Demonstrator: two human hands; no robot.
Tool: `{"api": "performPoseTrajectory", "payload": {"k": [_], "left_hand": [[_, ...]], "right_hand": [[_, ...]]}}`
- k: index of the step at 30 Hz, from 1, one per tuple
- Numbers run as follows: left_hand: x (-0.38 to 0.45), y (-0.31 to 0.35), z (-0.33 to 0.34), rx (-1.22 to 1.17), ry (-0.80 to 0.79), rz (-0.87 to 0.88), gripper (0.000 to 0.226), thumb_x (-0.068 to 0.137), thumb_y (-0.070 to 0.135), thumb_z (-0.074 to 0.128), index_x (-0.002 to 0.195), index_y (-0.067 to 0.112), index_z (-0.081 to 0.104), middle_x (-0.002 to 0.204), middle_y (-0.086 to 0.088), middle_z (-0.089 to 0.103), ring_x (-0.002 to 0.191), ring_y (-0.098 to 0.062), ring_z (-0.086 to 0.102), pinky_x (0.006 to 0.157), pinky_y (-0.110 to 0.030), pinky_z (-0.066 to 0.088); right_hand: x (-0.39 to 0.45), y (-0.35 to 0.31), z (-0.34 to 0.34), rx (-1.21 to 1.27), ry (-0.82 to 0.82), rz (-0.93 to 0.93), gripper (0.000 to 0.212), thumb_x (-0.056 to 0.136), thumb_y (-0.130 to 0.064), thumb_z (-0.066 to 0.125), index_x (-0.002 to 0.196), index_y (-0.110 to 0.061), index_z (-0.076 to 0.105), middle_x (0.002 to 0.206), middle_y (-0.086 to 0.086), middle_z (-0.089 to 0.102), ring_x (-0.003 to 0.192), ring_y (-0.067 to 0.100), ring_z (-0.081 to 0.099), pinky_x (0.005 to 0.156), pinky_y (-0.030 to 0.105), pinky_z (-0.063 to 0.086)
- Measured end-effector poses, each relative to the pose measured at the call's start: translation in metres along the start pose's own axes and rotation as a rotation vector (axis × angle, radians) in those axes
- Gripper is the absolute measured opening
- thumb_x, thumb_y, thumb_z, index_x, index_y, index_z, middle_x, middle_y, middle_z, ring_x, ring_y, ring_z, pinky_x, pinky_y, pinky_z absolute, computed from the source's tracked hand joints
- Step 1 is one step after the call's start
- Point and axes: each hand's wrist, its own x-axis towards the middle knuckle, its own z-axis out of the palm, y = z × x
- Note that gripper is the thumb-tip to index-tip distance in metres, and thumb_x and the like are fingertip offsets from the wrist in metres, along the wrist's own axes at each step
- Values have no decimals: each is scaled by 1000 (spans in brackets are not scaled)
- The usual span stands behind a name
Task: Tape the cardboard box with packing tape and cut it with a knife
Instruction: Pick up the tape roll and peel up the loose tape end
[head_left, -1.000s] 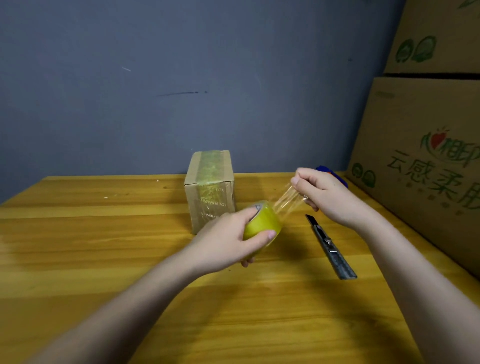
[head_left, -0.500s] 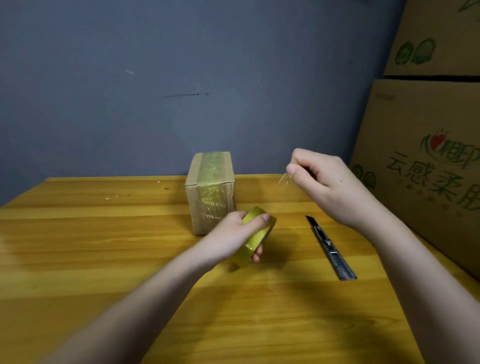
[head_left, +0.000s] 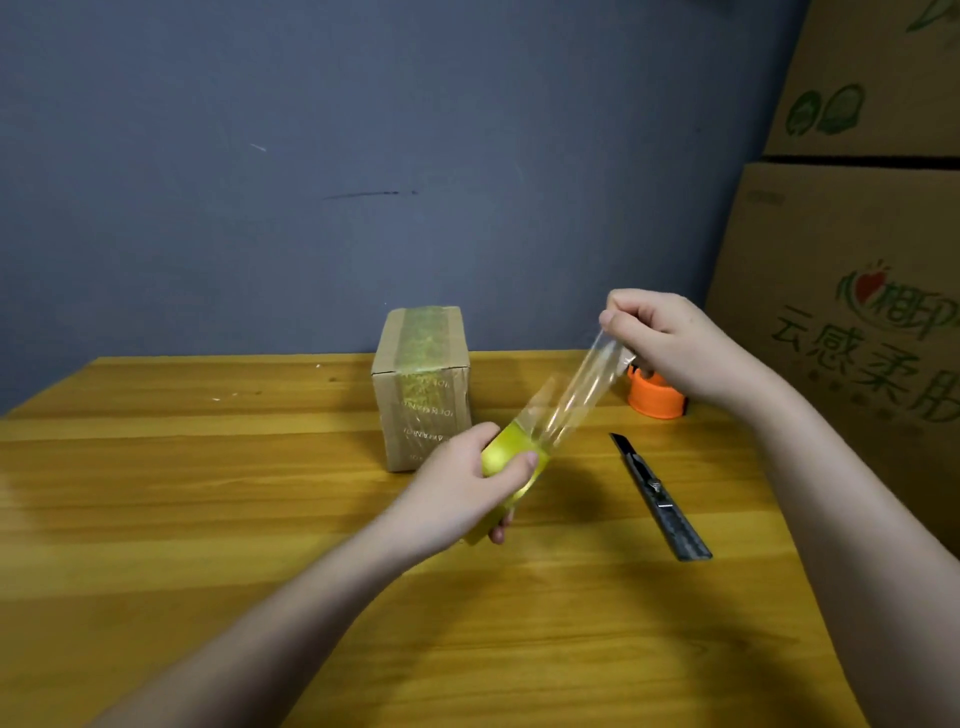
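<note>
Both hands are busy, left hand (head_left: 470, 480) gripping the tape roll (head_left: 511, 470) near the cardboard box (head_left: 422, 387), right hand (head_left: 670, 345) pinching a stretched strip (head_left: 576, 397) that may fold and stick to itself.

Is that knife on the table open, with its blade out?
Out. The knife shows a dark pointed blade tip beyond its handle, untouched on the table.
</note>
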Motion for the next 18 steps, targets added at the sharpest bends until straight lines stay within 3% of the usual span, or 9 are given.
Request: {"api": "performPoseTrajectory", "payload": {"k": [4, 8, 12, 18], "left_hand": [[8, 2, 0, 109, -24, -72, 23, 92, 34, 55, 80, 15, 51, 51, -2, 59, 39, -18, 56, 47, -28, 48], [9, 5, 1, -60, -66, -175, 22, 96, 30, 50, 87, 10, 51, 55, -7, 56, 37, -15, 53, 40, -19, 44], [10, 4, -1, -201, -77, -273, 24, 97, 32, 48, 93, 9, 52, 57, -8, 57, 39, -14, 55, 41, -19, 45], [7, -2, 6, -389, -103, -390, 28, 94, 35, 52, 100, 8, 53, 58, -8, 64, 47, -18, 63, 47, -24, 52]], "right_hand": [[-5, -11, 1, -43, 26, -68, 37, 96, -22, 45, 61, -18, 36, 59, -7, 38, 54, 7, 37, 57, 32, 35], [-8, -23, -1, -109, 21, -127, 35, 96, -24, 45, 64, -12, 38, 60, -5, 38, 54, 7, 35, 56, 34, 33], [-12, -34, -3, -228, 36, -185, 32, 96, -29, 43, 65, -19, 40, 60, -6, 43, 57, 13, 42, 57, 41, 39], [-8, -42, 5, -545, 107, -273, 25, 95, -36, 40, 75, -22, 45, 70, -6, 48, 64, 13, 48, 53, 29, 34]]}}
